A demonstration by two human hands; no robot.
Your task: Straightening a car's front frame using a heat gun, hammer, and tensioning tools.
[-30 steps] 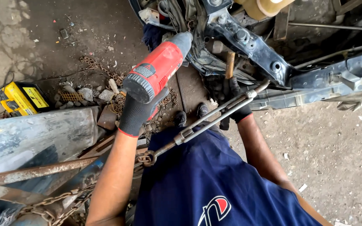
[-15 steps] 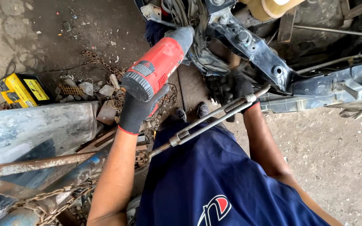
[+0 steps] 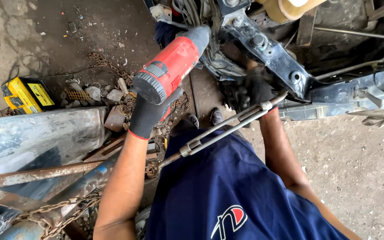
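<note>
Gripping the red power tool (image 3: 170,66) in your gloved left hand (image 3: 150,111), you steadied the still-attached black bracket (image 3: 267,53) with your right hand (image 3: 258,89), its grip hidden.

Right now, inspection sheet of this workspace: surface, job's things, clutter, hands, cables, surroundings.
Surface: dirt and concrete ground, littered.
Job's things: red power tool, nose up at the black vehicle frame; threaded turnbuckle rod slanting below it.
Clutter: rusty chain, stones, rusty bar, grey metal panel.
Hands: left hand in dark glove grips the tool; right hand, gloved, up against the frame, grip unclear.
Cables: wire bundle hanging in the frame.
Surroundings: yellow box-shaped device on the ground at left.
</note>
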